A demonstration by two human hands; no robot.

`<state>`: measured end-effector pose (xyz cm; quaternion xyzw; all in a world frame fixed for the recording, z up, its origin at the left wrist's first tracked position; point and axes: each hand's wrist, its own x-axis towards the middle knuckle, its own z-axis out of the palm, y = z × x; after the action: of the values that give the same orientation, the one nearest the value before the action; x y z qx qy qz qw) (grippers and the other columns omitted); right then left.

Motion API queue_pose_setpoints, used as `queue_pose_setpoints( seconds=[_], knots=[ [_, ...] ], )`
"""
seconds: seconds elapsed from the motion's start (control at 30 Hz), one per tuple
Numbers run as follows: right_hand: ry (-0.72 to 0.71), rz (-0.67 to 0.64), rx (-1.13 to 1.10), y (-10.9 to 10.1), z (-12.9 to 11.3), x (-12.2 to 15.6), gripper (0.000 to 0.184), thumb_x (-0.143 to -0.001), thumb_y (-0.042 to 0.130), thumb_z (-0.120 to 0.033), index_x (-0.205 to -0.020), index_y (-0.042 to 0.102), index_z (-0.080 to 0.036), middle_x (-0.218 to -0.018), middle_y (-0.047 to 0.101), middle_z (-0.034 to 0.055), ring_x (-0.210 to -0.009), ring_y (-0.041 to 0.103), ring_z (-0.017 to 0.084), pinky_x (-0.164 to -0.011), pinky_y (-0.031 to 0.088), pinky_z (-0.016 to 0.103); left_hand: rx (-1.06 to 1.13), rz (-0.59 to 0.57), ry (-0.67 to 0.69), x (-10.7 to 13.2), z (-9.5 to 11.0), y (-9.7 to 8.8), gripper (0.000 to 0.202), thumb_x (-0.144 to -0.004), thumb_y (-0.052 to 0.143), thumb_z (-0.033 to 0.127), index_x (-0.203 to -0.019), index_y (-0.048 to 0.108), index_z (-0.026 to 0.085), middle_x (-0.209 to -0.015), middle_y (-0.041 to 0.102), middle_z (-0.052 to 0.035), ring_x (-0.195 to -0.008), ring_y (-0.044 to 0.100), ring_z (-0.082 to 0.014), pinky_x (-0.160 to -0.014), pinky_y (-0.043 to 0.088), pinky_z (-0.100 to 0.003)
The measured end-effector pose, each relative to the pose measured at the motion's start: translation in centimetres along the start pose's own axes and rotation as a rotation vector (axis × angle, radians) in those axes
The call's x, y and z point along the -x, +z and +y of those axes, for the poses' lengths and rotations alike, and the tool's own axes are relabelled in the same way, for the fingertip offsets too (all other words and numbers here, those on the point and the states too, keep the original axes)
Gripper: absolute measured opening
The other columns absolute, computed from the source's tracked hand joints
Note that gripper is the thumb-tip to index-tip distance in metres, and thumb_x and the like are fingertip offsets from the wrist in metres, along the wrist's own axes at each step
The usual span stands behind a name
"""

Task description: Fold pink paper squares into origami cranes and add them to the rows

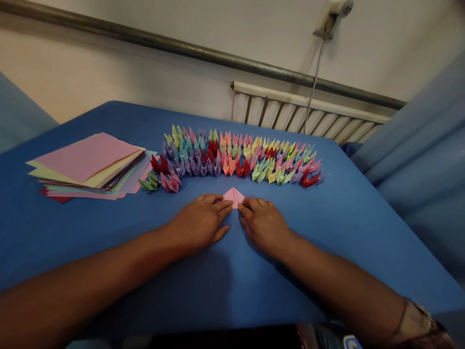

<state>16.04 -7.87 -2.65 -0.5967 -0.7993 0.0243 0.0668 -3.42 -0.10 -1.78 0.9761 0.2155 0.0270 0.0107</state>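
A small piece of pink folded origami paper (233, 195) lies on the table, its pointed corner facing away from me. My left hand (201, 218) rests at its left side, fingertips flat on the lower edge and thumb spread apart on the tabletop. From the other side, my right hand (267, 223) has its fingers bent and closed at the paper's right edge. Part of the paper is hidden beneath the fingers. Just beyond it stand several rows of small folded paper cranes (228, 162) in many colours.
A stack of coloured paper sheets (87, 155), pink on top, lies at the left of the blue table (163, 286). Behind are a metal rail (174, 48) and a white radiator (290, 99). A blue curtain (432, 145) hangs at the right. A cord (315, 77) dangles from a wall fitting.
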Motion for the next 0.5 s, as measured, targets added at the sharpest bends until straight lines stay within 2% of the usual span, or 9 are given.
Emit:
queue_pose_setpoints(
  seconds=[0.1,0.2,0.3,0.4,0.5],
  knots=[
    [0.026,0.0,-0.034,0.1,0.3,-0.1,0.036,-0.099,0.04,-0.024,-0.126,0.061,-0.015,-0.123,0.061,0.0139,-0.106,0.053,0.028,-0.088,0.044,0.044,-0.002,-0.006,0.007,-0.1,-0.2,-0.5,0.032,-0.094,0.052,0.033,-0.117,0.065,0.015,-0.125,0.066,-0.0104,-0.11,0.057,-0.0284,-0.096,0.04,-0.042],
    [0.112,0.066,-0.116,0.5,0.9,-0.5,0.039,-0.097,0.042,-0.022,-0.132,0.055,-0.014,-0.127,0.059,0.0149,-0.111,0.053,0.027,-0.094,0.043,0.042,0.026,0.009,-0.006,-0.8,-0.5,-0.6,0.026,-0.097,0.048,0.031,-0.109,0.067,0.016,-0.11,0.069,-0.0089,-0.101,0.058,-0.0244,-0.092,0.041,-0.039],
    [0.209,0.121,-0.216,0.8,1.6,-1.4,0.043,-0.093,0.045,-0.017,-0.135,0.05,-0.009,-0.127,0.059,0.017,-0.115,0.053,0.026,-0.1,0.041,0.04,0.029,0.025,-0.038,-1.7,-0.7,-0.3,0.026,-0.098,0.049,0.032,-0.108,0.068,0.018,-0.101,0.067,-0.0082,-0.095,0.058,-0.0235,-0.087,0.042,-0.037],
    [0.264,0.129,-0.342,0.9,2.1,-2.0,0.039,-0.09,0.049,-0.017,-0.128,0.055,-0.011,-0.12,0.063,0.0141,-0.106,0.059,0.023,-0.094,0.045,0.036,0.024,0.041,-0.052,-2.3,-0.8,0.1,0.027,-0.098,0.048,0.033,-0.111,0.067,0.019,-0.102,0.065,-0.0081,-0.093,0.057,-0.0238,-0.084,0.043,-0.037],
    [0.311,0.107,-0.484,1.0,2.2,-2.2,0.034,-0.087,0.054,-0.018,-0.12,0.059,-0.016,-0.107,0.068,0.0076,-0.088,0.063,0.018,-0.082,0.048,0.032,0.069,0.071,-0.052,-2.4,-1.0,0.5,0.031,-0.099,0.047,0.034,-0.116,0.065,0.017,-0.111,0.065,-0.0091,-0.1,0.056,-0.0248,-0.089,0.042,-0.039]
  ],
)
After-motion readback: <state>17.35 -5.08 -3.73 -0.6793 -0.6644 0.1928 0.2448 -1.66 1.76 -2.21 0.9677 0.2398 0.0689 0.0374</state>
